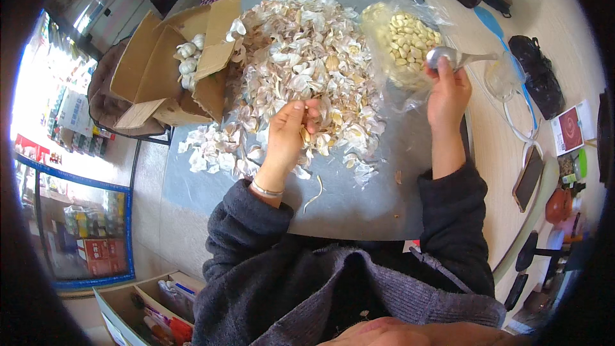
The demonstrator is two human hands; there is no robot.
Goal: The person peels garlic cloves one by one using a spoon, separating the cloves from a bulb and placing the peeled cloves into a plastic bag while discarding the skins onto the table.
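My right hand [448,93] grips a metal spoon [444,56], its bowl near the thumb and its handle pointing right. Just left of it lies a clear plastic bag [377,26] holding many peeled garlic cloves [408,41]. My left hand [287,129] is over the near part of a large heap of garlic skins [307,53], thumb and fingers drawn together. A tan clove or piece of skin shows beside its curled fingers; whether the hand holds it is unclear. The heap spreads over a grey tabletop [370,206].
An open cardboard box [149,69] with whole garlic bulbs [187,57] stands left of the heap, on a brown cushioned seat [103,86]. A wooden counter at right bears a phone [527,180], a clear cup [502,77], a white cable and a black plastic bag [535,74].
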